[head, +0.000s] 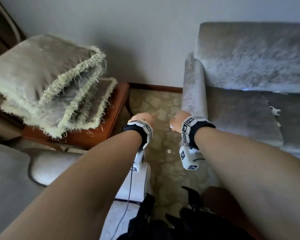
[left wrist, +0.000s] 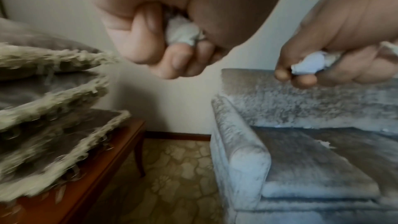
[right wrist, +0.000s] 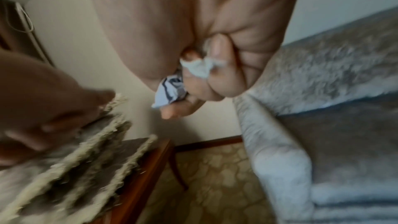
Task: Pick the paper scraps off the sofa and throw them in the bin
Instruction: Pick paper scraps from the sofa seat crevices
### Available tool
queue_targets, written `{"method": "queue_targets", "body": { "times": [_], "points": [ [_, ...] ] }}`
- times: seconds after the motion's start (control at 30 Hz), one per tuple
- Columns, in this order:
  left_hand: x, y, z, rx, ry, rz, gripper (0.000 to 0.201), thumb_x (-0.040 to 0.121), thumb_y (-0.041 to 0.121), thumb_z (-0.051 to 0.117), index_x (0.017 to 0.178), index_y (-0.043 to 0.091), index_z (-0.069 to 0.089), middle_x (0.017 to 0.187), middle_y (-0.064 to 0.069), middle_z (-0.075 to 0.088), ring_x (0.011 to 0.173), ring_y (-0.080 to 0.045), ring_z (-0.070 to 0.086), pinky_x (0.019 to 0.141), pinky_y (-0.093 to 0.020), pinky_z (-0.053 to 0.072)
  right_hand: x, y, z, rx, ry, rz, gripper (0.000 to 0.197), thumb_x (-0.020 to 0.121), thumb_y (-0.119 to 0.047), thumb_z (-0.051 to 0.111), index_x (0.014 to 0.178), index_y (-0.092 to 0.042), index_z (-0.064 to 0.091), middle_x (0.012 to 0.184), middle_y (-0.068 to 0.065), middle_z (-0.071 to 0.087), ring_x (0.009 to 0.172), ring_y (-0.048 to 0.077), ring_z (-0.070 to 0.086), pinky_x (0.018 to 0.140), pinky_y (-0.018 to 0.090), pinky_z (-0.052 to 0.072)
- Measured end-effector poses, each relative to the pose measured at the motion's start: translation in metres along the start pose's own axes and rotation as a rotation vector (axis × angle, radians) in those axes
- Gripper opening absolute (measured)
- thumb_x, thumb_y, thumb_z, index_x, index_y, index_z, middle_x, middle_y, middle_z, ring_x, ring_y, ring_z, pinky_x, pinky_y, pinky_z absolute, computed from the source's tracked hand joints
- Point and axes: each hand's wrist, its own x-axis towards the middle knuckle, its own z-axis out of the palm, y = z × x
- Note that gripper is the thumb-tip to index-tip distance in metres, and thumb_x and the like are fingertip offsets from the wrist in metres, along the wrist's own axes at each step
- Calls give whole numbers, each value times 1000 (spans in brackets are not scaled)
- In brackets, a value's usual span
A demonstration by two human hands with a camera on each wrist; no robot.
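Left hand (left wrist: 150, 40) fisted round a white paper wad (left wrist: 183, 31); right hand (right wrist: 193, 48) likewise clenched on crumpled scraps (right wrist: 170, 91), probably to keep small bits together for carrying. Both hang over the floor (head: 156, 104) beside the sofa (head: 241, 118). One scrap (head: 274, 111) remains on its seat. No bin in view.

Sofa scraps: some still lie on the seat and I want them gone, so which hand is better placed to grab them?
Right, probably. The right hand hangs beside the sofa arm, nearer the scrap; both hands already grip paper.
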Motion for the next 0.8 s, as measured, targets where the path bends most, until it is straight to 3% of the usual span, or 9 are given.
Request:
{"method": "queue_targets", "body": {
  "times": [0.1, 0.17, 0.23, 0.4, 0.47, 0.53, 0.67, 0.73, 0.8],
  "points": [
    [7, 76, -5, 1, 40, 65, 50, 95, 50, 32, 94, 14, 66, 101, -12, 66, 93, -31, 63, 77, -32, 45, 32, 50, -39, -247, -71, 127, 10, 78, -22, 68, 83, -15, 65, 100, 7, 66, 89, 30, 64, 89, 47, 54],
    [15, 119, -8, 63, 37, 168, 38, 99, 34, 37, 106, 11, 66, 111, -13, 66, 105, -33, 63, 85, -37, 49, 34, 71, -66, -276, -20, 127, 21, 84, -26, 64, 101, -13, 64, 107, 8, 65, 97, 33, 64, 89, 46, 53],
    [26, 150, -5, 99, -4, 230, 30, 99, 22, 42, 112, 8, 65, 114, -14, 65, 107, -33, 63, 88, -39, 51, 37, 91, -89, -210, 17, 116, 34, 95, -36, 48, 111, -8, 60, 107, 10, 60, 103, 32, 62, 87, 35, 49],
    [84, 216, -5, 358, -141, 349, 9, 82, 5, 59, 89, 10, 61, 90, -8, 65, 73, -28, 59, 64, -31, 47, 85, 137, -133, 30, 127, 273, 64, 89, -64, 40, 101, -5, 62, 89, 11, 60, 80, 29, 59, 72, 32, 45],
    [117, 236, -9, 418, -85, 442, 8, 83, 4, 56, 87, 8, 62, 92, -8, 67, 77, -27, 64, 64, -30, 48, 111, 151, -149, 76, 134, 303, 62, 87, -66, 40, 94, -9, 61, 84, 9, 59, 74, 27, 57, 69, 31, 43],
    [150, 258, -9, 482, -107, 478, 10, 85, 3, 54, 90, 7, 62, 109, -10, 65, 94, -28, 64, 70, -30, 46, 139, 165, -169, 56, 154, 338, 59, 92, -61, 38, 97, -8, 64, 94, 13, 63, 80, 28, 57, 73, 32, 43],
    [220, 311, -17, 583, -129, 481, 42, 95, 8, 50, 137, 4, 45, 144, -14, 42, 130, -34, 45, 104, -45, 40, 200, 193, -210, 0, 141, 371, 44, 100, -32, 38, 128, -1, 55, 132, 18, 55, 120, 33, 53, 98, 38, 44],
    [261, 335, -21, 441, -134, 490, 34, 98, 11, 49, 131, 4, 53, 135, -15, 53, 123, -31, 54, 101, -41, 45, 226, 202, -231, -13, 114, 338, 39, 98, -22, 44, 128, 0, 55, 132, 19, 55, 122, 33, 53, 101, 41, 45],
    [296, 362, -22, 285, -113, 491, 25, 100, 20, 48, 101, 2, 65, 101, -16, 66, 94, -29, 65, 81, -36, 50, 252, 213, -249, -94, 48, 339, 36, 97, -17, 48, 128, 1, 53, 127, 19, 57, 115, 34, 58, 97, 45, 49]
  ]
}}
